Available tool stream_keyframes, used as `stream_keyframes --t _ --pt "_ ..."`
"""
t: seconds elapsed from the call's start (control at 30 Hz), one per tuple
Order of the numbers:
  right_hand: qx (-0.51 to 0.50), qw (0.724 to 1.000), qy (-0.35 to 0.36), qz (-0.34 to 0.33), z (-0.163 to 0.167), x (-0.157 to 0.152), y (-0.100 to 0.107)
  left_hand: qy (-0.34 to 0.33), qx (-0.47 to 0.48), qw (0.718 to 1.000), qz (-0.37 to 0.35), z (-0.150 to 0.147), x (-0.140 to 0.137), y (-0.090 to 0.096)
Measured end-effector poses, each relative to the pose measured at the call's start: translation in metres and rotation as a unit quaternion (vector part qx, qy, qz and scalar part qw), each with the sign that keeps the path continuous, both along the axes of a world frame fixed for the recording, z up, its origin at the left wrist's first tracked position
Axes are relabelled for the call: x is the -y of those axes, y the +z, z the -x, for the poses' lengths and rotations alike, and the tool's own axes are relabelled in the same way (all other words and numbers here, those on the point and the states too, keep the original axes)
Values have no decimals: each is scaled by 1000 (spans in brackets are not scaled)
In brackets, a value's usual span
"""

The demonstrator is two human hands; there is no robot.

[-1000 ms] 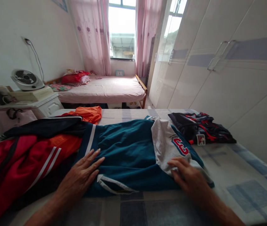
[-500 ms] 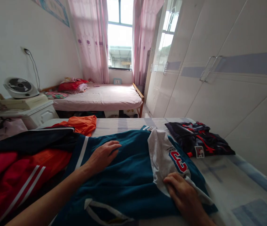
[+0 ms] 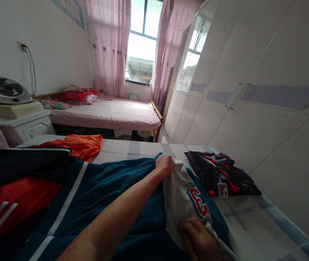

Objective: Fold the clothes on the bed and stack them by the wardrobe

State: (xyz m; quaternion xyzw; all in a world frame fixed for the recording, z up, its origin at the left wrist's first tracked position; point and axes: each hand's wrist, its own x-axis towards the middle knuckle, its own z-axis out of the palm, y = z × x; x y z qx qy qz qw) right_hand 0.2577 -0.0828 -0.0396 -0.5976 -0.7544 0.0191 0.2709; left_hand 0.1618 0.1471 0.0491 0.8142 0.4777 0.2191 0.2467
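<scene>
Spread over the bed in front of me is a teal shirt [image 3: 111, 188] with a white stripe toward its left end. Its pale grey section [image 3: 177, 181] lies across the right part and carries a red "3" edged in blue. My left hand [image 3: 164, 166] reaches across the shirt, fingers closed on the far edge of the grey section. At the near side of that section, my right hand [image 3: 199, 237] has its fingers curled on the cloth; the fingertips are partly hidden.
A folded black and red garment [image 3: 222, 174] lies on the bed to the right. Dark, orange and red clothes [image 3: 29, 192] are heaped at the left. Beyond stand a second bed [image 3: 111, 112], a fan [image 3: 7, 88] on a cabinet, and a white wardrobe [image 3: 252, 123].
My left hand has moved right and away from me, from lying on the teal cloth to gripping the grey section's far edge. My right hand stays at the near side. The view has shifted.
</scene>
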Motion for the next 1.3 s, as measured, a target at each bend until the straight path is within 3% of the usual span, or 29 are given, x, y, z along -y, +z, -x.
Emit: stream_keyframes --t 0.17,0.27,0.37,0.43,0.53,0.6,0.63,0.73,0.83,0.93,1.03,1.13,1.23,1.3 --pt "11 1000 -5 17 4 1 11 -71 97 993 -10 33 11 24" --pt "6 1000 -16 0 7 3 14 -164 152 975 -10 89 33 40" --pt "27 999 -30 -19 9 5 14 -240 155 958 33 159 57 33" --pt "51 998 -41 -17 10 6 14 -220 100 968 71 202 73 17" --pt "73 996 -53 7 13 7 16 -89 33 992 80 239 99 -6" --pt "78 995 -57 9 15 8 19 -35 25 998 34 242 121 -11" --pt "82 995 -55 8 16 8 21 -39 19 999 -3 238 134 -10" --pt "97 995 -31 6 19 13 25 -157 -38 979 -123 209 169 -6" --pt "100 995 -10 4 21 20 29 -291 -108 929 -199 173 190 -9" --pt "90 996 10 15 21 30 34 -316 -163 905 -233 147 192 -18" --pt "73 997 25 17 16 41 39 -281 -161 923 -209 145 187 -18" --pt "62 997 16 -41 10 48 40 -204 -21 973 -109 170 183 -9" --pt "51 991 -49 -110 6 47 39 -84 100 991 -8 203 182 -2" --pt "52 987 -105 -112 7 45 37 -40 111 993 -3 218 184 -2"
